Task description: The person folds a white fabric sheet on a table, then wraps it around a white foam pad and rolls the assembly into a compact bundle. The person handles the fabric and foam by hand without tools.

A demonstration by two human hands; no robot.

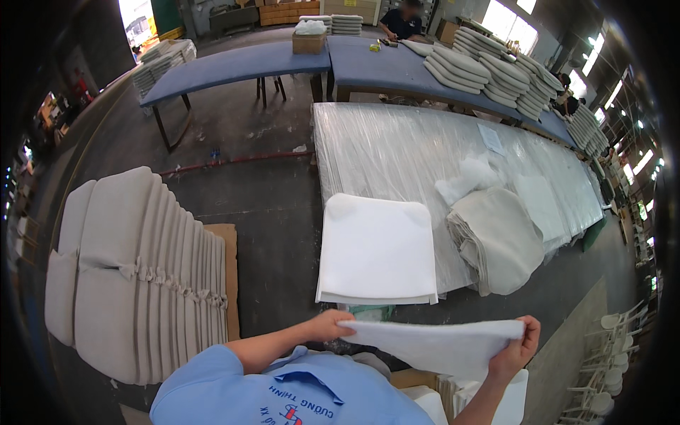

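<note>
Head view: we hold a white cloth [439,343] at lower centre of frame, stretched between both hands, probably gripped by its ends so it hangs spread rather than bunching. Left hand [329,326]: fingers closed together, clamped on the cloth's left corner. Right hand [513,347]: fingers curled, pinching its right end; exact fingertip spacing we can't tell. Just above, mid-frame, a white seat pad [379,248] lies flat near the wrapped panel's [382,149] lower left, seemingly kept within reach. Beige fabric pieces [499,241] sit right of centre, stacked, likely for easy picking. Cushions [113,255] stand on edge at left, presumably to save room.
</note>
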